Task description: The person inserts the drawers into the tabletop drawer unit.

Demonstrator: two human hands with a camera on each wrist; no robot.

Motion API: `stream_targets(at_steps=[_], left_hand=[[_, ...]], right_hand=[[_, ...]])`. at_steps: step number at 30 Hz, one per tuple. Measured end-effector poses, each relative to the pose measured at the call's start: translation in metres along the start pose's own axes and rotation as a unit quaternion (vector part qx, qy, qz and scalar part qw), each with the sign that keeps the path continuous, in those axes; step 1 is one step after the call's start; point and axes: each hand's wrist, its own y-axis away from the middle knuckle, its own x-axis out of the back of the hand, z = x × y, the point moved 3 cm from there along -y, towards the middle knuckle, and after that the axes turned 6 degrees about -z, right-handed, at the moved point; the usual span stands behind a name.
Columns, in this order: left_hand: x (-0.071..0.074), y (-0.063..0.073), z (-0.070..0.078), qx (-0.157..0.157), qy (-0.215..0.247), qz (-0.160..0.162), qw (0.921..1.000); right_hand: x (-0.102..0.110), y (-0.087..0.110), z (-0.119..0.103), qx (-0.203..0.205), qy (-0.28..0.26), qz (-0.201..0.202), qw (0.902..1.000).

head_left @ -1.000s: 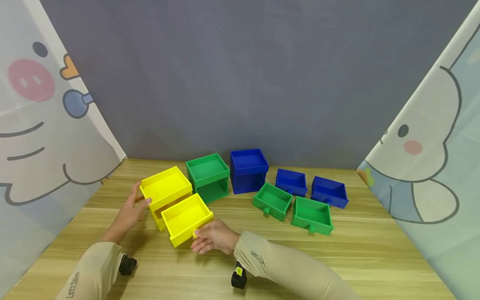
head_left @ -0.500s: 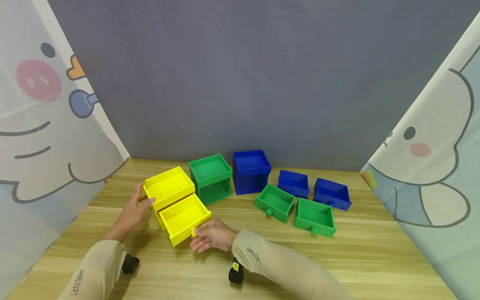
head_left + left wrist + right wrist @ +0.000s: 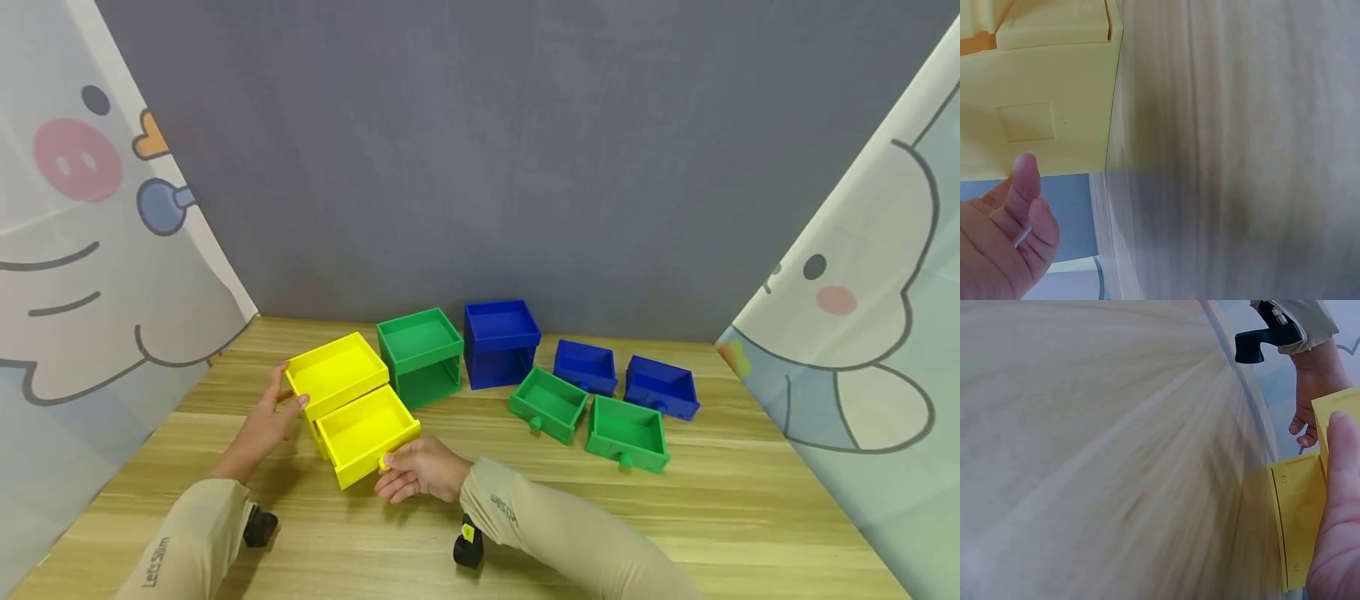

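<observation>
On the left of the wooden table (image 3: 540,525) stands a yellow cabinet (image 3: 337,371) with a shallow tray top. My left hand (image 3: 262,425) holds its left side, thumb at the front corner and fingertips farther back. In the left wrist view, fingers (image 3: 1026,172) lie against the rear edge of the cabinet's side wall (image 3: 1079,125). A yellow drawer (image 3: 367,423) sits partly in the cabinet's front, its front end sticking out. My right hand (image 3: 429,468) pinches the drawer's round knob (image 3: 384,461) between thumb and fingers. The drawer hides most of the cabinet's lower front.
A green cabinet (image 3: 420,337) and a blue cabinet (image 3: 501,323), both with hollow fronts, stand right of the yellow one. Two green drawers (image 3: 549,402) and two blue drawers (image 3: 585,365) lie farther right. Behind is a grey backdrop (image 3: 495,167), with printed cloths at both sides.
My right hand has pushed the yellow drawer back into the yellow cabinet, narrowing the gap between them. My left hand keeps its hold. The whole head view has shifted slightly.
</observation>
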Motion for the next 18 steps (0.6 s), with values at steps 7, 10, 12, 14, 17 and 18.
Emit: stream_targets(at_steps=[7,10,12,14,17,18], left_hand=[[-0.0006,-0.0032,-0.001,0.005,0.013,0.004,0.9999],[-0.0012,-0.0032,-0.0015,0.003,0.018,0.004,0.9998],[-0.0011,-0.0024,-0.0016,0.005,0.016,0.006,0.9998],[-0.0006,-0.0017,-0.0013,0.007,0.014,0.009,0.9998],[0.0008,-0.0019,0.0001,0.006,0.014,0.011,0.9998],[0.0012,-0.002,0.0006,0.005,0.016,0.01,0.9998]], right_hand=[[-0.0009,-0.0026,-0.0052,0.005,0.006,0.008,0.9999],[-0.0011,-0.0036,-0.0052,0.003,0.004,0.018,0.9998],[-0.0012,-0.0041,-0.0049,0.001,0.0,0.025,0.9997],[-0.0012,-0.0051,-0.0035,0.0,-0.011,0.032,0.9994],[-0.0008,-0.0067,-0.0017,0.001,-0.034,0.043,0.9985],[-0.0006,-0.0072,-0.001,0.002,-0.041,0.046,0.9981]])
